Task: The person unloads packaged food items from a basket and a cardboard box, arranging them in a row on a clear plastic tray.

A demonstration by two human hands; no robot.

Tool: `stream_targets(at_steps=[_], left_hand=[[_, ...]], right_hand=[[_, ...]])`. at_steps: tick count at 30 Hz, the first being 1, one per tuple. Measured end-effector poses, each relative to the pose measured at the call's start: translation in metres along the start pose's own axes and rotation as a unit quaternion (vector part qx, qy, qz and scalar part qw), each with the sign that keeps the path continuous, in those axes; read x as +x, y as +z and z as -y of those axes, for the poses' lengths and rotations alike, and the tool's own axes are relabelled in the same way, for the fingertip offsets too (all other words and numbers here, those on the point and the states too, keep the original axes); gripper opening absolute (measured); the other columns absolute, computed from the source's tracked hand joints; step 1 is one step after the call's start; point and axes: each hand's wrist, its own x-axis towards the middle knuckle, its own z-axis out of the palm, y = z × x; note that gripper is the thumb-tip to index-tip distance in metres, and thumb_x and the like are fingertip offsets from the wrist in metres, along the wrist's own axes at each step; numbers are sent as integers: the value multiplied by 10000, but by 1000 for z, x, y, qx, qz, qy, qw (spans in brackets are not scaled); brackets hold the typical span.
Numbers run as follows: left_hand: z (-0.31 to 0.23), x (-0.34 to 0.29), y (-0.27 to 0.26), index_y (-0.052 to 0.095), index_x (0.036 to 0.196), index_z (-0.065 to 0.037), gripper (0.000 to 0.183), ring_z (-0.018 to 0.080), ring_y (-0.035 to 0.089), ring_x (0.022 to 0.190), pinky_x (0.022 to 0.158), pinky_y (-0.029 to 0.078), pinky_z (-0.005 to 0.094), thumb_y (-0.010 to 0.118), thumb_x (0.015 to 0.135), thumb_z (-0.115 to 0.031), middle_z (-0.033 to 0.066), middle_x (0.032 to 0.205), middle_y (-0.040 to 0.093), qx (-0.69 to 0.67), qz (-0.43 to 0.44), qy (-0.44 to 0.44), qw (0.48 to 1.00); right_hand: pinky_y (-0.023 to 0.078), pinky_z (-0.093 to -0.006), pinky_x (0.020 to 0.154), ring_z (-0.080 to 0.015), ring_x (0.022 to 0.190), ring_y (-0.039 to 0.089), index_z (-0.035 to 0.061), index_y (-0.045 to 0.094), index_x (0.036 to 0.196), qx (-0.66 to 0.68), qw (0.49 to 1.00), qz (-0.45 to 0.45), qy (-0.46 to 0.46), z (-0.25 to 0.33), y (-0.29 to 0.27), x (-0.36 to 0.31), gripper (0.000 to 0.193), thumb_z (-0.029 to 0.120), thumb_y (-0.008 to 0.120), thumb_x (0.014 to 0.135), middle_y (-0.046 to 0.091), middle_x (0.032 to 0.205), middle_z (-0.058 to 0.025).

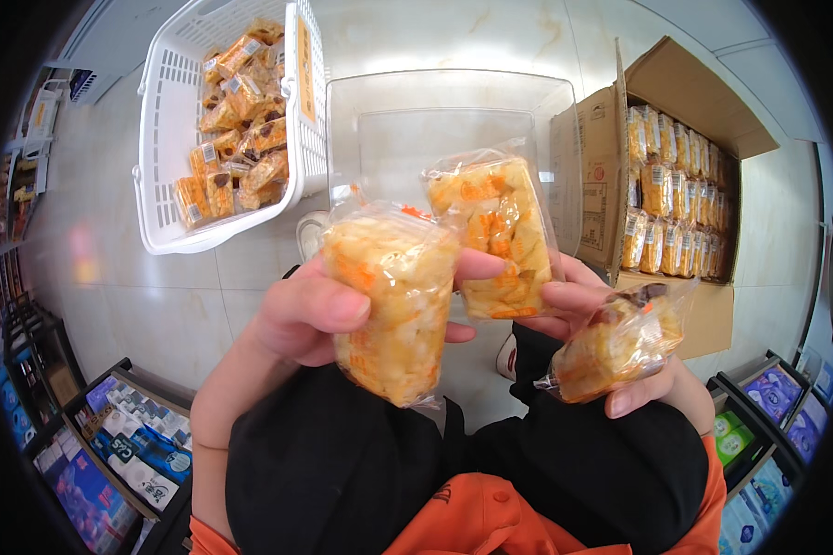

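My left hand (310, 310) is closed around a clear-wrapped bread (389, 305), pale yellow with orange print on the wrapper, held upright above my lap. In my right hand (578, 282) are two more wrapped breads. One wrapped bread (504, 240) stands between thumb and fingers, leaning toward the left hand's bread. The other, a wrapped bread with dark bits on top (620, 347), lies lower in the same hand, tilted sideways. The fingers behind each packet are partly hidden.
Ahead sits a transparent plastic bin (444, 83) on the tiled floor. A white basket (180, 236) with several wrapped breads stands at left. An open cardboard box (588, 176) packed with rows of wrapped breads is at right. Shelves of packaged goods (143, 449) flank me.
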Motion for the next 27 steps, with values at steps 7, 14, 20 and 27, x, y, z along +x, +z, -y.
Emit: stream_targets(at_steps=[7, 14, 20, 27], left_hand=[[0, -2, -2, 168, 1345, 151, 874, 457, 176, 1326, 1009, 281, 615, 631, 779, -327, 344, 1388, 190, 5, 19, 6, 1000], [3, -3, -7, 244, 1321, 164, 813, 444, 157, 1334, 996, 309, 610, 607, 794, -337, 300, 1424, 102, -12, 53, 33, 998], [3, -5, -7, 270, 1298, 187, 804, 433, 161, 1335, 996, 316, 601, 608, 781, -327, 268, 1441, 36, -22, 43, 23, 999], [-1, -4, 2, 317, 1250, 223, 833, 434, 169, 1333, 984, 326, 602, 672, 697, -290, 236, 1452, 37, -1, 1, 1, 1000]], right_hand=[[261, -393, 1068, -249, 1325, 275, -63, 277, 1373, -9, 999, 32, 11, 0, -4, -1, 894, 184, 749, 656, 50, 1483, -158], [209, -437, 1105, -280, 1349, 222, -61, 252, 1376, 35, 999, 31, -11, -3, -4, 0, 893, 173, 734, 661, 38, 1483, -179], [201, -450, 1104, -298, 1351, 214, -47, 269, 1374, 22, 999, 33, -14, -1, -3, 1, 870, 183, 729, 672, 39, 1483, -186], [209, -447, 1087, -310, 1352, 212, -26, 322, 1358, 5, 999, 32, -15, -2, -1, 2, 827, 209, 731, 678, 49, 1480, -194]])
